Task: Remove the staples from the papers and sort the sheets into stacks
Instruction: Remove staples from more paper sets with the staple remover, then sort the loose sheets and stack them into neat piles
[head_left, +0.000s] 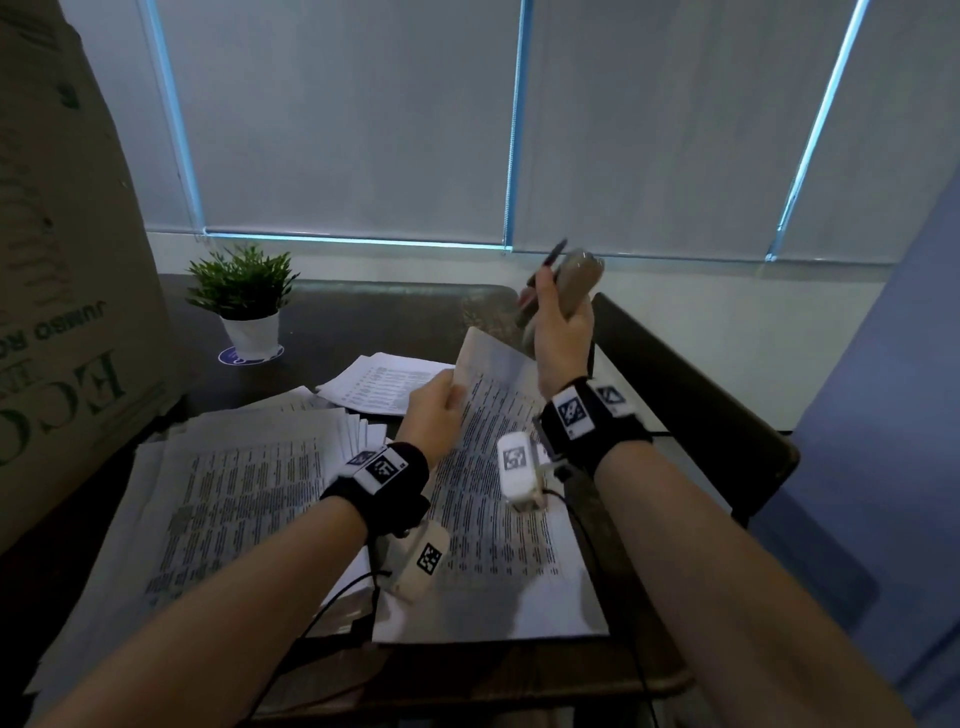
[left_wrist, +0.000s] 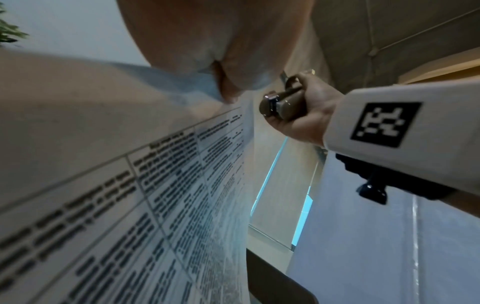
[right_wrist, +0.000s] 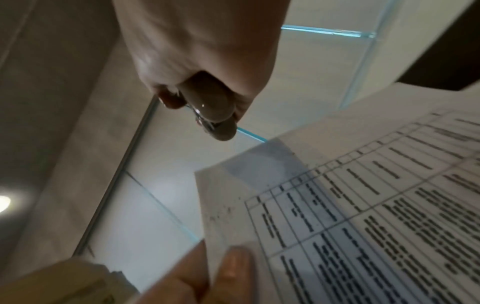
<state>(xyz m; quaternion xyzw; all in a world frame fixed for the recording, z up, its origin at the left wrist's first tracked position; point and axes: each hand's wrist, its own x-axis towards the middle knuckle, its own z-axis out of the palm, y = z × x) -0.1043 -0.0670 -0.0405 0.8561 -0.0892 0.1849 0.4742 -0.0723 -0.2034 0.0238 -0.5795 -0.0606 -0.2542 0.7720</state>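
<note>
Looking down from the head view, the left hand (head_left: 434, 415) pinches the top edge of a printed sheet (head_left: 488, 499), raised off the desk (head_left: 363, 312); the right hand (head_left: 563, 338) grips a brown staple remover (head_left: 576, 283) above it. A white pot (head_left: 252, 332) holds a green plant (head_left: 241, 280). A spread stack of papers (head_left: 234, 499) lies left. Left wrist view: the remover's metal hinge (left_wrist: 270, 106). Right wrist view: fingertips (right_wrist: 235, 267) against the sheet's corner.

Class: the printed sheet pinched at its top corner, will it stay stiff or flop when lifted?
Probably floppy: the sheet already curls where the left hand pinches its corner. Likely light, since the pinch alone raises that edge. It may slide off the table easily.
</note>
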